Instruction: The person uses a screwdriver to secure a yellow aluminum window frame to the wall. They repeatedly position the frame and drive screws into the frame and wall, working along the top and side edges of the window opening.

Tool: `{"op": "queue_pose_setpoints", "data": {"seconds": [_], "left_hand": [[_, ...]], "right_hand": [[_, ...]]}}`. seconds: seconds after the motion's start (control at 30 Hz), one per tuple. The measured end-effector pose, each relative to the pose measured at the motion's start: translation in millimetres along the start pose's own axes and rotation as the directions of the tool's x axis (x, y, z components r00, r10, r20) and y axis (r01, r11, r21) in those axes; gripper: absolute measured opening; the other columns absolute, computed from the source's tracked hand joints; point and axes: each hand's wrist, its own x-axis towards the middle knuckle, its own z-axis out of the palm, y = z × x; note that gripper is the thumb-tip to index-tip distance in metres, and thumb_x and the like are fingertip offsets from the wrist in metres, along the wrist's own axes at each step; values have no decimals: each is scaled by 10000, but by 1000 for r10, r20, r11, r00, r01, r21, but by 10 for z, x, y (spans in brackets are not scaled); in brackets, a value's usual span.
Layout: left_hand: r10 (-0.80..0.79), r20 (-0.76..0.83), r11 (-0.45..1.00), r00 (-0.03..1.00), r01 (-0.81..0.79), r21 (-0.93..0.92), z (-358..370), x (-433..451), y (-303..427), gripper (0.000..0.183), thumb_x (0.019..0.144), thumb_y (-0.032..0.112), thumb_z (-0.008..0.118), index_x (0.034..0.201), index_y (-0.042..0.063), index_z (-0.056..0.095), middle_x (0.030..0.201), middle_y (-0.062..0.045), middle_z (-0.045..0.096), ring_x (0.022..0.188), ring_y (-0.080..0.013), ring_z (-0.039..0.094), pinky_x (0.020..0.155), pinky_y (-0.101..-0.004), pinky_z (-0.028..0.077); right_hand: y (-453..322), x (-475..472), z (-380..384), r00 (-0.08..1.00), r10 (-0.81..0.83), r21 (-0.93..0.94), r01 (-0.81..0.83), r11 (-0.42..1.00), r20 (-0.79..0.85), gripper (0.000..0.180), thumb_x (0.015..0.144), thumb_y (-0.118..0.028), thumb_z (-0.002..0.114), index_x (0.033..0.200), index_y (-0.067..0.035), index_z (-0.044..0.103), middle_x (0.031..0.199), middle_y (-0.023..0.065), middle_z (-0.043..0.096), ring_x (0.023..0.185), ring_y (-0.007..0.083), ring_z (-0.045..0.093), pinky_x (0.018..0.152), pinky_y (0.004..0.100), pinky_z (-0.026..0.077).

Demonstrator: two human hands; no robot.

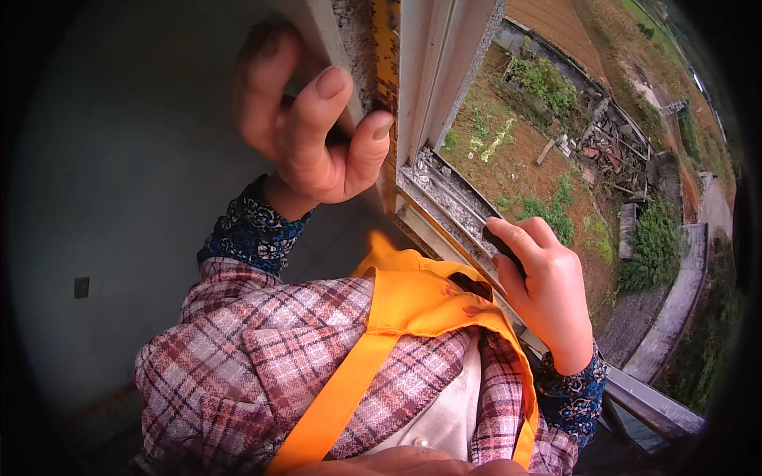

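Observation:
My right hand (pixel 549 282) grips the dark handle (pixel 506 251) of a slim tool, perhaps a screwdriver. Its thin metal shaft (pixel 461 198) lies along the bottom track (pixel 430 185) of a window frame, among pale crumbs and grey dirt. My left hand (pixel 318 134) is raised with fingers apart, its thumb against the inner edge of the window's upright side frame (pixel 425 77). Nothing shows in that hand, though its far fingers are partly blurred. Beside the thumb runs a stained yellow strip (pixel 387 56) along the jamb.
An orange apron (pixel 417 300) bulges close to the sill. Past the window opening is a long drop to a yard (pixel 512 172) with plants, rubble (pixel 613 154) and a curved wall (pixel 673 315). A plain grey wall (pixel 131 178) with a small socket or switch (pixel 81 287) stands at left.

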Motion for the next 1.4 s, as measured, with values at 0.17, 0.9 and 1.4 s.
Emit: {"op": "queue_pose_setpoints", "data": {"seconds": [0.17, 0.9, 1.4], "left_hand": [[-27, -26, 999, 999, 27, 21, -61, -2, -2, 529, 952, 215, 654, 1390, 19, 433, 1454, -247, 326, 1306, -359, 444, 1085, -448, 405], [-357, 511, 624, 782, 606, -492, 299, -11, 2026, 540, 808, 112, 719, 1307, 36, 530, 1109, -135, 656, 1011, -304, 646, 869, -425, 502], [209, -6, 970, 978, -208, -124, -1465, 316, -1503, 587, 894, 159, 668, 1386, -49, 425, 1348, -246, 489, 1244, -362, 511, 1067, -481, 395]], "right_hand": [[300, -351, -28, 998, -48, 328, 57, 943, -36, 552, 727, 30, 598, 1278, 12, 584, 1119, 123, 595, 957, 197, 613, 830, 285, 475], [283, -391, 765, 604, 14, 578, 756, 309, -797, 303, 959, -294, 663, 963, -37, 502, 661, 58, 539, 658, 207, 540, 780, 422, 482], [-1391, 635, 1051, 445, 224, 498, 757, 424, -867, 160, 996, -126, 522, 887, -12, 548, 595, 46, 463, 570, 167, 458, 577, 344, 422]]}}
